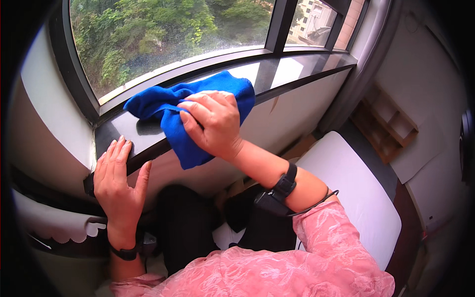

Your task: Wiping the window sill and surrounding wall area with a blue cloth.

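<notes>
Our right hand [215,121] presses a blue cloth [175,128] on the glossy windowsill [292,69], below the window frame [275,24]; its fingers are bent and clamped on the fabric, with the thumb lying along the near side. This bunched grip probably keeps the cloth from slipping under the palm, while one loose corner hangs over the sill's front edge because the fingers gather only the middle. Our left hand [118,180] holds nothing: its fingers lie straight and nearly together on the sill's left end, thumb spread away, seemingly to steady us as our right arm reaches across.
</notes>
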`<action>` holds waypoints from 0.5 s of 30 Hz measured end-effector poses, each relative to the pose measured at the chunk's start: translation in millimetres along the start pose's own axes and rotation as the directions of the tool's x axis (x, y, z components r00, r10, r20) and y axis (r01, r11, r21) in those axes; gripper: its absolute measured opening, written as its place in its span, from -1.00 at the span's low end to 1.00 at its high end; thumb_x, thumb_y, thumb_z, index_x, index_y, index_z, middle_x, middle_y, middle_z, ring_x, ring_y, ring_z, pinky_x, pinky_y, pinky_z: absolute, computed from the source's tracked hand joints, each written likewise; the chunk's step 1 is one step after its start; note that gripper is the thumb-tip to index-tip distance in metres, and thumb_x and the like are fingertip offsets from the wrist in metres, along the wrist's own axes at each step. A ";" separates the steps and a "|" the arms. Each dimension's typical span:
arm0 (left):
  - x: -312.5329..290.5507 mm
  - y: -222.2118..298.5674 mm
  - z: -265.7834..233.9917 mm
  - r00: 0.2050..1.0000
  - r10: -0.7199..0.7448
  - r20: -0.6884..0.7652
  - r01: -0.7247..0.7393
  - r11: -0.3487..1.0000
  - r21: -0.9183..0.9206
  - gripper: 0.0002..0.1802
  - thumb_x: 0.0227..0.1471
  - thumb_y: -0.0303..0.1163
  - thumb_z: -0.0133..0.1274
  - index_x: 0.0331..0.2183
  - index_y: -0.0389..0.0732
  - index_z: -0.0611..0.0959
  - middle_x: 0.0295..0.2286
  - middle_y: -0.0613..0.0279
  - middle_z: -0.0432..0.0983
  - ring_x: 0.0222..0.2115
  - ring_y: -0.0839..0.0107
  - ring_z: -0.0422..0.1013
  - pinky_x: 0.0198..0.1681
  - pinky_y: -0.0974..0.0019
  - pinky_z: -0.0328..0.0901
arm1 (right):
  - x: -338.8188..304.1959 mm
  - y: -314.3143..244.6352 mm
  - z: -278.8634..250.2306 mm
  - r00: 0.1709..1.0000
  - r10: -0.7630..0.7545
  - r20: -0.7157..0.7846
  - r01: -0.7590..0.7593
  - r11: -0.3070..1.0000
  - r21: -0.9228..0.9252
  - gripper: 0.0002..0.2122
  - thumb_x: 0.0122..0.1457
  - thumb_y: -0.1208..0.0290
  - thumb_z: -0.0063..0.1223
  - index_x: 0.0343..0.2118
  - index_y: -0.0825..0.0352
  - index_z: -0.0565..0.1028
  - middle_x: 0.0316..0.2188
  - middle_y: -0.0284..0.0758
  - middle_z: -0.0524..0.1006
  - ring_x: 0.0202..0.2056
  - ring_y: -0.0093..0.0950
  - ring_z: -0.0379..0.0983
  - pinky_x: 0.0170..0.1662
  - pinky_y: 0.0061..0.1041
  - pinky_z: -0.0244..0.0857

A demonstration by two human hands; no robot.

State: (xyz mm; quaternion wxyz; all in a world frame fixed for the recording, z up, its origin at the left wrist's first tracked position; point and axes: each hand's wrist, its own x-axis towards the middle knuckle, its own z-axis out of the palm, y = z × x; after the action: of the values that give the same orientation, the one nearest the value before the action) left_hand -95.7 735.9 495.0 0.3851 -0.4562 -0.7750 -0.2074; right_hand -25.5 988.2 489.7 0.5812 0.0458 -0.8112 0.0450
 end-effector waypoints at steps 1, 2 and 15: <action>0.0 -0.3 -0.2 1.000 0.009 -0.003 -0.009 1.000 0.003 -0.49 0.07 -0.30 0.30 0.04 -0.27 0.63 0.04 -0.02 0.58 0.10 0.00 0.47 0.23 0.02 0.27 | -7.0 -12.6 7.7 0.998 0.000 -0.070 0.000 1.000 0.006 -0.82 0.21 0.23 0.17 -0.24 0.20 0.65 -0.25 -0.32 0.63 -0.12 -0.34 0.55 0.07 -0.31 0.22; 0.6 1.1 3.3 1.000 0.012 0.003 -0.012 1.000 -0.012 -0.49 0.07 -0.29 0.29 0.04 -0.26 0.62 0.04 -0.02 0.58 0.11 0.00 0.46 0.23 0.02 0.27 | -13.6 -18.4 9.4 0.991 0.000 -0.137 0.000 1.000 -0.001 -0.84 0.19 0.26 0.19 -0.25 0.20 0.62 -0.26 -0.36 0.60 -0.12 -0.33 0.52 0.12 -0.25 0.18; -11.0 50.3 42.4 0.893 0.448 0.044 -0.361 0.772 -0.523 -0.61 0.01 -0.35 0.32 -0.07 -0.14 0.69 -0.03 0.16 0.61 0.09 0.13 0.48 0.19 0.00 0.28 | -96.1 90.8 -28.4 0.219 0.893 -0.392 -0.520 0.447 0.728 -0.65 0.51 0.15 -0.18 -0.09 0.39 0.46 -0.26 -0.31 0.44 -0.17 -0.49 0.36 0.04 -0.46 0.24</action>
State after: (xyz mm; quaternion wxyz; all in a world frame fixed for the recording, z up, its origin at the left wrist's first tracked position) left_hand -66.2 783.4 458.7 0.2229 -0.7122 -0.6062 -0.2749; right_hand 20.4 1083.9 406.0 0.7329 -0.2354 -0.3799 0.5130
